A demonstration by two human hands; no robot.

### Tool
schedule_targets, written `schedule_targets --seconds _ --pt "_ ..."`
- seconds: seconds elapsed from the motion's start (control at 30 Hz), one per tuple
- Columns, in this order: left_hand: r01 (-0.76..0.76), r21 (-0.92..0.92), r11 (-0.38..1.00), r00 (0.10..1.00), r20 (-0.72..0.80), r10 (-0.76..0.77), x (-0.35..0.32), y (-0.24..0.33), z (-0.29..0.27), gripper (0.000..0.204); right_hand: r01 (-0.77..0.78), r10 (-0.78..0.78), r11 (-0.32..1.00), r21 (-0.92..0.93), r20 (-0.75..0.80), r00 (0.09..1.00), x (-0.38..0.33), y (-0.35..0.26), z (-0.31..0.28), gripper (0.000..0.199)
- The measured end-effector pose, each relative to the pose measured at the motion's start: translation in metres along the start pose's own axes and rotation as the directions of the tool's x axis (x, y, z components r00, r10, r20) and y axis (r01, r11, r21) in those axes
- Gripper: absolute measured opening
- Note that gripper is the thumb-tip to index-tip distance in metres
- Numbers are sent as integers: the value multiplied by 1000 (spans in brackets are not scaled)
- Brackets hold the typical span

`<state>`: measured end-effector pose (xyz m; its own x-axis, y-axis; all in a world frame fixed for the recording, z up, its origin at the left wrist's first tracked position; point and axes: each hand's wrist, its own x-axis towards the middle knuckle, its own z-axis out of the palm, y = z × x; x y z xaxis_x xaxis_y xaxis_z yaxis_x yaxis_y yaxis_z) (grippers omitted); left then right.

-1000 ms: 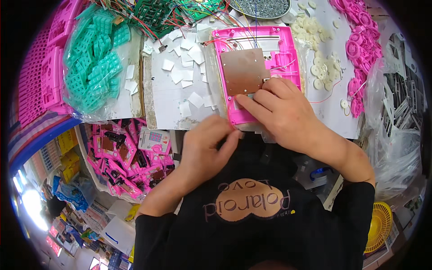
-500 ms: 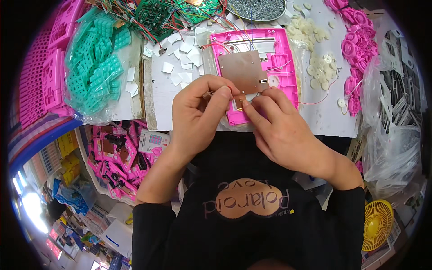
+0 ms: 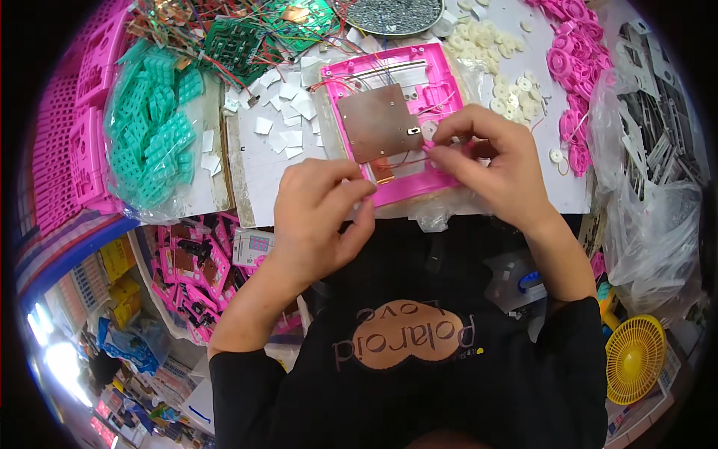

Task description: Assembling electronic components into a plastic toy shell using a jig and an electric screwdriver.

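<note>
Pinching a red wire [image 3: 404, 159] at the pink frame [image 3: 389, 112]'s 5 o'clock corner, right hand [image 3: 490, 161] curls tight; left hand [image 3: 321, 217], at 7 o'clock, loosely closed, contents unclear

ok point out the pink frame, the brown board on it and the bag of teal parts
pink frame [image 3: 441, 71] head view, top right corner
brown board [image 3: 378, 123] head view, centre of plate
bag of teal parts [image 3: 153, 131] head view, middle of bag

A bag of teal parts [image 3: 153, 138] lay at the table's left, beside stacked pink crates [image 3: 67, 142]. White squares [image 3: 284, 120] were scattered near green circuit boards [image 3: 247, 37]. A tray of grey screws [image 3: 393, 13] sat at the top, white discs [image 3: 497, 63] and pink rings [image 3: 572, 71] to the right. A yellow fan grille [image 3: 634, 358] lay lower right.
</note>
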<state>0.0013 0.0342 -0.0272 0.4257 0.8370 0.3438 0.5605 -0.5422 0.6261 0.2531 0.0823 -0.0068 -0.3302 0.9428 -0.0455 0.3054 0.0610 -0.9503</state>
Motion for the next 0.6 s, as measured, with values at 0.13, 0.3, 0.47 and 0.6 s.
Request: schedule_targets --seconds 0.13,0.3,0.47,0.6 --pt "-65 285 956 985 169 17 -2 8 5 48 -179 173 962 205 48 984 -7 -1 -10 12" --pt "-166 418 893 958 282 46 -5 5 1 55 -61 71 985 -159 57 996 -29 -1 -24 10" --pt "-166 434 885 950 310 26 -2 9 -2 56 349 -347 723 -597 122 930 -44 11 -26 26" --pt "-137 418 898 956 294 9 -4 9 0 55 379 -334 673 -635 195 922 -44 12 -23 25"
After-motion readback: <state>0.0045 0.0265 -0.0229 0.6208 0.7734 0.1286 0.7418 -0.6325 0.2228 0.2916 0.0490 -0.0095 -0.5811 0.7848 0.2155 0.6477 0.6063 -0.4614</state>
